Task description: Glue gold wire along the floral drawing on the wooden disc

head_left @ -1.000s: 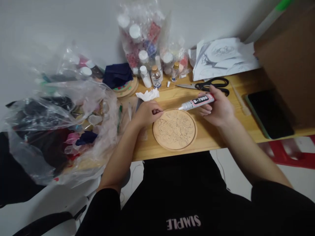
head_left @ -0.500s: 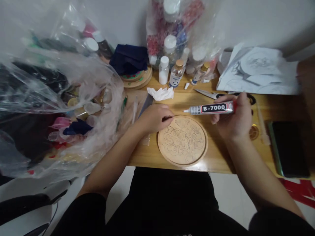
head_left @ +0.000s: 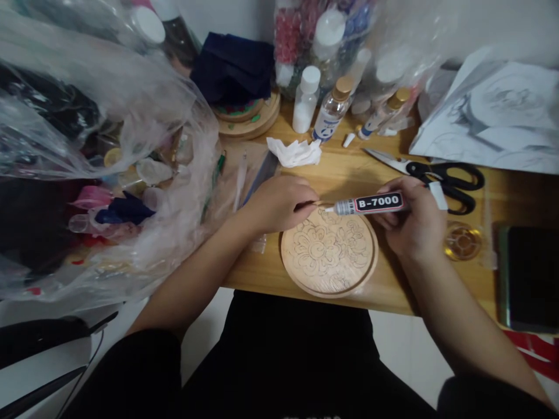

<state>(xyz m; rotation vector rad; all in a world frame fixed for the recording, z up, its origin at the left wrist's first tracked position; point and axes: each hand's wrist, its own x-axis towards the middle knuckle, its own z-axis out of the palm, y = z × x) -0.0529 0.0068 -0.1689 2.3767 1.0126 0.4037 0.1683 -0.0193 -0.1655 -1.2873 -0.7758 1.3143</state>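
Pale round wooden disc with dark flower outlines (head_left: 329, 256), one. Left hand (head_left: 288, 203): fingers curled nearly together; I cannot tell whether they pinch anything. Right hand (head_left: 413, 218): I see it closed around a silver-grey "B-7000" tube (head_left: 379, 202). Around: crumpled white tissue (head_left: 294, 152), black-handled metal scissors (head_left: 419, 169), round amber spool (head_left: 463, 241). Disc location: between the hands, left fingertips at its upper edge.

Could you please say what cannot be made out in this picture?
In the head view:
Part of the B-7000 tube: covered by the right hand.
Anything the left hand may pinch: hidden by the hand itself.
Right side of the phone: cut off by picture edge.
Small print on the larger gold-capped bottle: too small, blurred.
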